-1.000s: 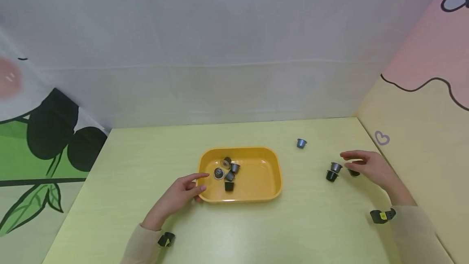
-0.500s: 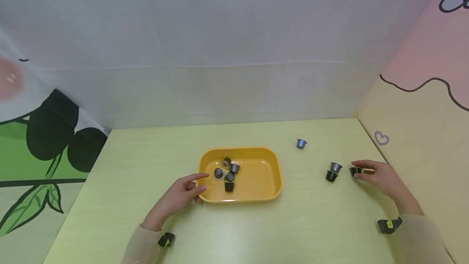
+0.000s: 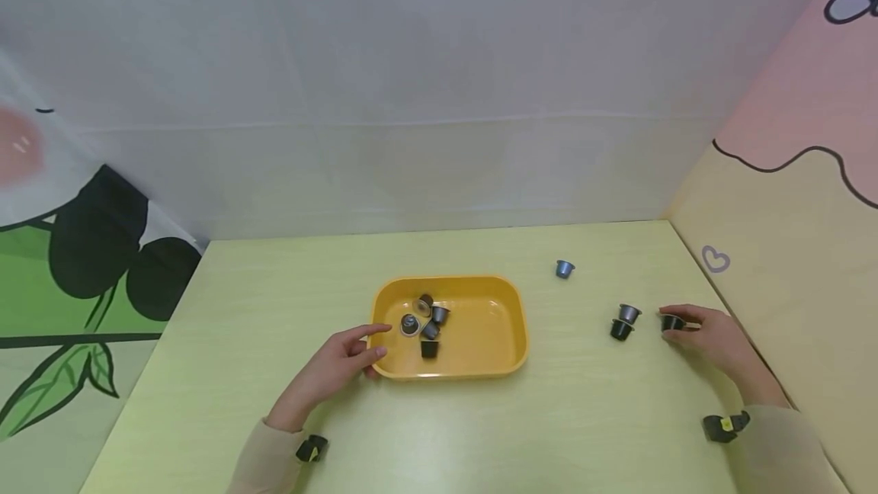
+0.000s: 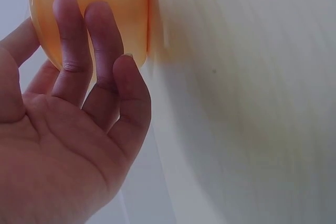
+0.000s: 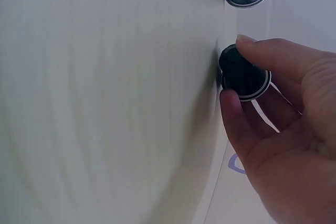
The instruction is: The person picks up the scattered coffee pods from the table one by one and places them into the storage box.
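Observation:
In the head view my right hand point(image 3: 709, 338) pinches a black coffee capsule point(image 3: 672, 323) between thumb and fingers, low over the table at the right. The right wrist view shows the thumb and a finger on either side of this dark capsule point(image 5: 243, 74), its silver rim facing the palm. My left hand point(image 3: 336, 364) rests at the left end of a yellow tray point(image 3: 473, 372), its fingers loosely bent and touching the wall. From the left wrist view, several fingers lie against the tray's outside point(image 4: 134, 3). Several capsules point(image 3: 429, 330) lie in the tray's left half.
Left of the right hand, a silver capsule point(image 3: 629, 312) and a black capsule point(image 3: 621, 329) lie close together. A blue capsule point(image 3: 565, 269) sits farther back. A pale wall point(image 3: 439, 174) stands behind the table, and a printed side wall point(image 3: 789, 265) rises close to the right hand.
My right hand has moved right and slightly nearer, and its fingers have closed round the black capsule, which has shifted a little right. The left hand and the tray have stayed put.

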Available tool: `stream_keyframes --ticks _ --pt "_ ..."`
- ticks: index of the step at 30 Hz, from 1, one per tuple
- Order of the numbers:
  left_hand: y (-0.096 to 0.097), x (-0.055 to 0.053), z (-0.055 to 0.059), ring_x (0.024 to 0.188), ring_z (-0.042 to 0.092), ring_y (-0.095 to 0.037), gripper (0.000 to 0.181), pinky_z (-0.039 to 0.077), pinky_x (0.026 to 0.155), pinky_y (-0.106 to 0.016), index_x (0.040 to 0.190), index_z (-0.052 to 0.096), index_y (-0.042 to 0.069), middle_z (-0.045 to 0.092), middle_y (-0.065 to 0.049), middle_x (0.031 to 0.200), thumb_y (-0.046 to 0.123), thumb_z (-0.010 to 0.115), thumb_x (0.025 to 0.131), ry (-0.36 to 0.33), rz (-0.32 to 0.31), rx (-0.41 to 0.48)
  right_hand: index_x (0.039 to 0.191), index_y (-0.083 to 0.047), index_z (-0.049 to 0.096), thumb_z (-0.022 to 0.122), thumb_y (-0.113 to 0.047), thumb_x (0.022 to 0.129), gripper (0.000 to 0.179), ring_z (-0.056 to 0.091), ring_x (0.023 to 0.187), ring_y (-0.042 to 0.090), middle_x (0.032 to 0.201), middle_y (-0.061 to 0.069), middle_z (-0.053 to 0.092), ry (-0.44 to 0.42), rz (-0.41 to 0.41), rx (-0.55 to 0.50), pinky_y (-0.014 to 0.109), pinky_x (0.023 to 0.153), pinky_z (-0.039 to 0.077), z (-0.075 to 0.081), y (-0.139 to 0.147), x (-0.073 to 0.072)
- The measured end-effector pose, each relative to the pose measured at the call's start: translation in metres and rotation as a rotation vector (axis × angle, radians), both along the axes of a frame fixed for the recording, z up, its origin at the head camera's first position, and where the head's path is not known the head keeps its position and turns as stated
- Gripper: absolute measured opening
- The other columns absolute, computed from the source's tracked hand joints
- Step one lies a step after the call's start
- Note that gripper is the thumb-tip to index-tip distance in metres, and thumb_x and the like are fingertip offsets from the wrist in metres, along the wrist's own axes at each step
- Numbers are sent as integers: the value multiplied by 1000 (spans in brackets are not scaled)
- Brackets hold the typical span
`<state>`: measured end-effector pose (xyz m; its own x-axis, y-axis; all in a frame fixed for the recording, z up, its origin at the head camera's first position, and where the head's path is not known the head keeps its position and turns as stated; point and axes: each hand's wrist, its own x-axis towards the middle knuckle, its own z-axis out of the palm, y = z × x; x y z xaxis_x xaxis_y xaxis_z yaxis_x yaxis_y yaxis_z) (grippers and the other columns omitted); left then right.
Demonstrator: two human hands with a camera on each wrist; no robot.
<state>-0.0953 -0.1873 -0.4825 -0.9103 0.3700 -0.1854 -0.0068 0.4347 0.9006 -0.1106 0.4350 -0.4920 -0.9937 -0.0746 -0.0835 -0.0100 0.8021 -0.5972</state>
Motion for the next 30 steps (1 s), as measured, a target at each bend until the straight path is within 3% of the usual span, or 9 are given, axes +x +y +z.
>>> stream_keyframes --ticks 13,24,30 --pt "0 1 -1 64 56 -35 49 31 56 -26 141 56 11 67 -12 74 30 67 97 -12 10 5 129 -4 66 76 -29 90 47 55 117 46 129 27 61 1 -6 3 17 76 43 2 0 3" --pt "1 0 -1 62 56 -34 48 30 55 -25 141 56 12 67 -12 73 29 67 97 -7 9 -1 127 -3 67 77 -24 89 45 60 112 46 124 25 64 32 0 45 31 78 48 15 -7 5" --pt "1 1 1 60 54 -35 48 28 53 -26 141 55 8 67 -14 72 25 66 97 13 -5 2 129 -3 66 75 -22 91 44 64 108 38 125 24 64 54 22 19 22 75 48 24 -12 6"
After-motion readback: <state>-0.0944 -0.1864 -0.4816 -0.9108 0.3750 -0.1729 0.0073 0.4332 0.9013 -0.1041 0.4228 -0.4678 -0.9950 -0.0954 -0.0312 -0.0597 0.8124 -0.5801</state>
